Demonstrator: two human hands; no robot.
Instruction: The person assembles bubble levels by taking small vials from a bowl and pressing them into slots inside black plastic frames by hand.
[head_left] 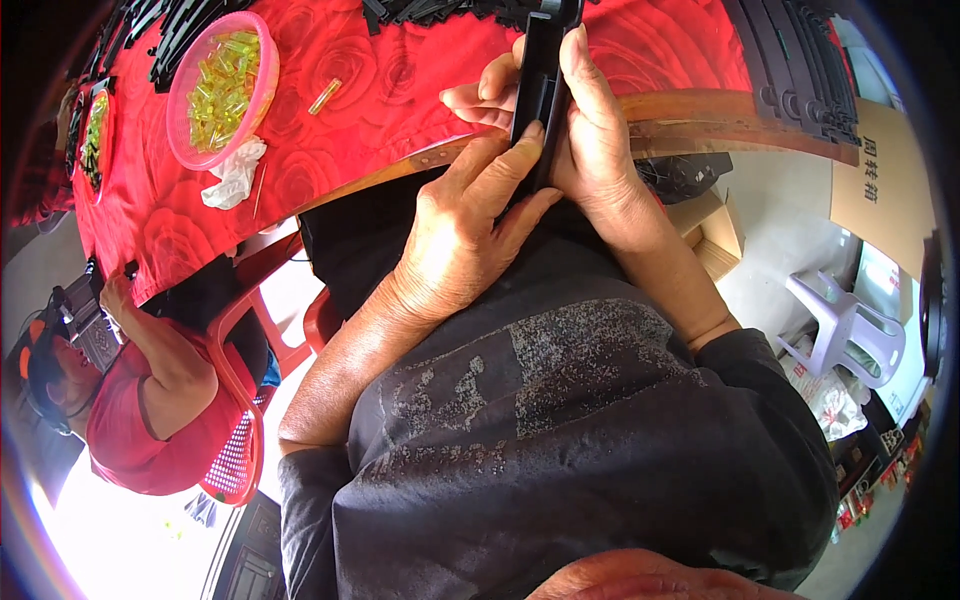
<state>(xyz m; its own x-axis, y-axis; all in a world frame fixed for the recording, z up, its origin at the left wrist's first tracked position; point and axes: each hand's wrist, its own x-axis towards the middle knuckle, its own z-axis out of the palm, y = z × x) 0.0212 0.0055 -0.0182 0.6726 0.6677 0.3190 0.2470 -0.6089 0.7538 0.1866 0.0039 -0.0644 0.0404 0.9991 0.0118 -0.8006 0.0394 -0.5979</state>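
Observation:
A long black plastic channel-shaped part (541, 85) stands nearly upright in front of me, above the table's near edge. My right hand (592, 140) wraps it from behind; the thumb lies along its right side and the fingers come out on its left. Lower down, my left hand (462, 222) presses its fingertips against the part's lower end. The part's bottom tip is partly covered by the left fingers. To the left on the red tablecloth (390, 70) lies a single small yellowish clear tube (325, 96), away from both hands.
A pink basket (270, 75) holds many yellowish tubes, beside crumpled white plastic (235, 175). Black strips (800, 80) are stacked at the table's right end, with more at the back. A co-worker in red (150, 420) sits at left. A cardboard box (875, 190) and lilac stool (850, 325) stand right.

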